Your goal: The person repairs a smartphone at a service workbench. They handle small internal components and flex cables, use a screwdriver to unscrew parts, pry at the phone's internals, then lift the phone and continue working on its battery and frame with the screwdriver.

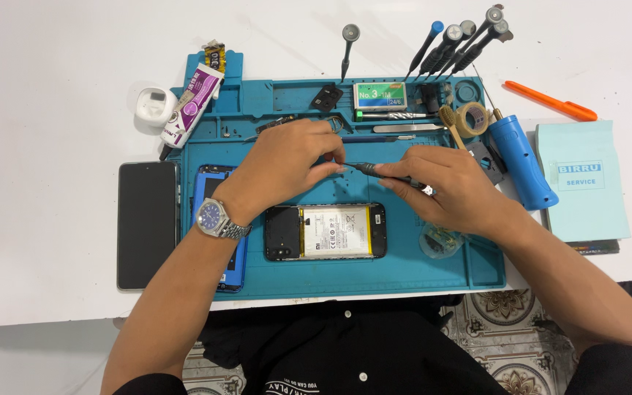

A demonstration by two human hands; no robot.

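Overhead, both hands' fingers pinch a screwdriver (385, 171); green label box (380, 95) behind, pale blue packet (583, 183) right.

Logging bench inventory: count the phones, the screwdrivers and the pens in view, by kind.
Phones: 3 (opened phone, black phone, blue-edged phone under the left hand's wrist)
Screwdrivers: 7 (one in the right hand, single, cluster of five)
Pens: 1 (orange pen)
Total: 11
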